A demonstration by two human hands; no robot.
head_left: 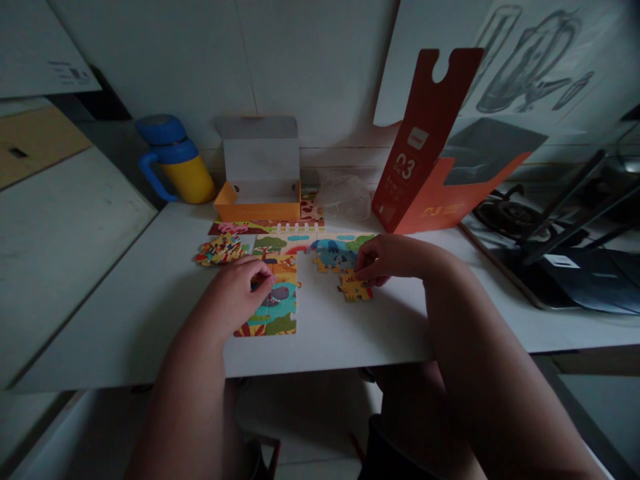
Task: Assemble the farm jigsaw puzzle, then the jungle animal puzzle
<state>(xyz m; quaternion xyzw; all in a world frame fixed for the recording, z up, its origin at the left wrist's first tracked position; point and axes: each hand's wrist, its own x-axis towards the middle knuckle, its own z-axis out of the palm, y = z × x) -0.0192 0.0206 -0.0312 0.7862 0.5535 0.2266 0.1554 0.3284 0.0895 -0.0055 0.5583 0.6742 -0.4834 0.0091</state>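
Observation:
A partly joined jigsaw puzzle (281, 325) with bright animal pictures lies on the white table. My left hand (245, 288) rests over its left side, fingers curled and tips together; whatever they may hold is hidden. To the right, my right hand (377, 259) pinches the edge of a yellow puzzle piece (354, 288), which lies just below the joined section with a blue elephant (334, 253). The piece's upper right part is covered by the fingers. Beyond my left hand is a pile of loose puzzle pieces (223, 249).
An open orange-yellow box (260, 211) stands behind the puzzle, with a crumpled clear plastic bag (343, 195) beside it. A blue and yellow jug (187, 175) is at the back left. A tall orange box (425, 180) and a black stove (510, 217) occupy the right.

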